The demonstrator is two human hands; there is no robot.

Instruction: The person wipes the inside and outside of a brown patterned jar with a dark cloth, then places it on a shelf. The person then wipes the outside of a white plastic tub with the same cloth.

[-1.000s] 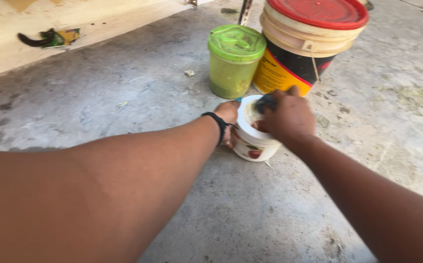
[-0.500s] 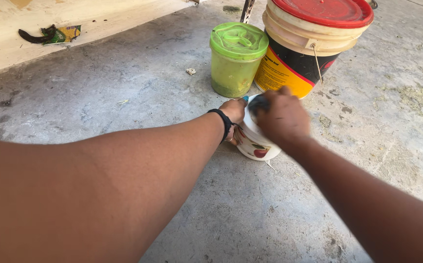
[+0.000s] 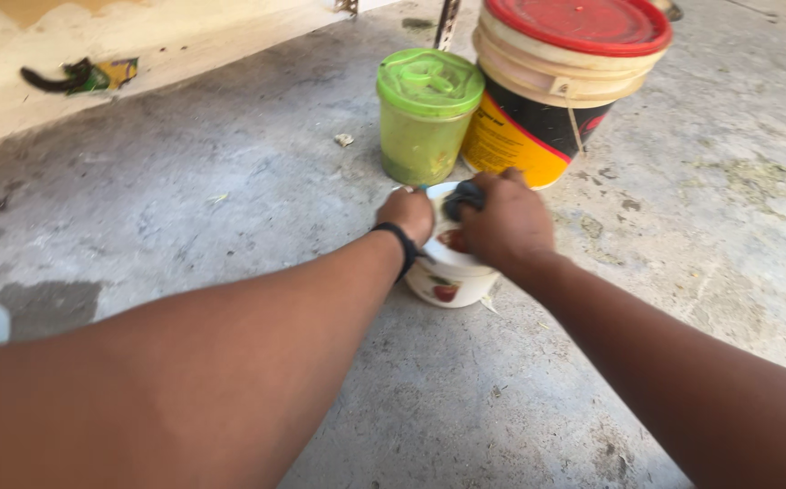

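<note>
Left hand (image 3: 408,215) steadies a white tub (image 3: 447,272) on the concrete floor (image 3: 230,208); right hand (image 3: 504,225), closed on a dark pad (image 3: 464,197), works its top. Firm bracing prevents tipping.

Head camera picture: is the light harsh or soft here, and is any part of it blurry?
Head view: soft, even daylight, only a faint shadow under the small white plastic tub on the grey concrete floor; no glare on the green lidded jar or the red-lidded yellow-and-black bucket. The forearms nearest the lens look soft and oversized; the left hand and right hand are sharper.
</note>
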